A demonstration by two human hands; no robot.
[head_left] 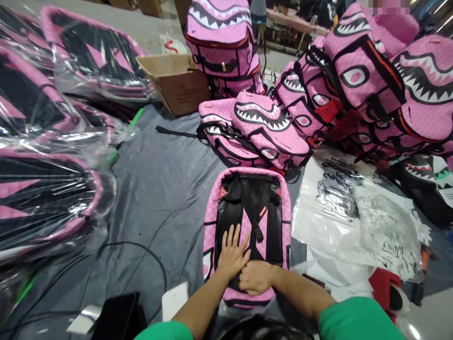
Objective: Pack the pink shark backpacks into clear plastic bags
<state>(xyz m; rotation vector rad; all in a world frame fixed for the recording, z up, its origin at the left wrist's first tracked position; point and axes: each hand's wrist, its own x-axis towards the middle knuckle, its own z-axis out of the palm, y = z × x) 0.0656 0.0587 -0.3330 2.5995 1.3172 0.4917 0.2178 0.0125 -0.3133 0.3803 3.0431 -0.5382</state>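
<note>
A pink and black backpack [209, 208] lies in front of me with its strap side up. Its black straps [274, 231] run down the back panel and come together near a pink patch. My left hand [233, 252] rests flat on the lower left of the panel, fingers spread. Right beside it, my right hand [256, 277] is closed in a fist against the lower part of the backpack. Whatever that fist may hold is hidden.
Backpacks in clear plastic [95, 52] are stacked at left. Pink shark-mouth backpacks [269, 118] pile up ahead and right. A cardboard box [180, 87] stands behind. Printed plastic bags [329, 198] lie right; a black phone-like object [118, 316] and cables [155, 257] lie lower left.
</note>
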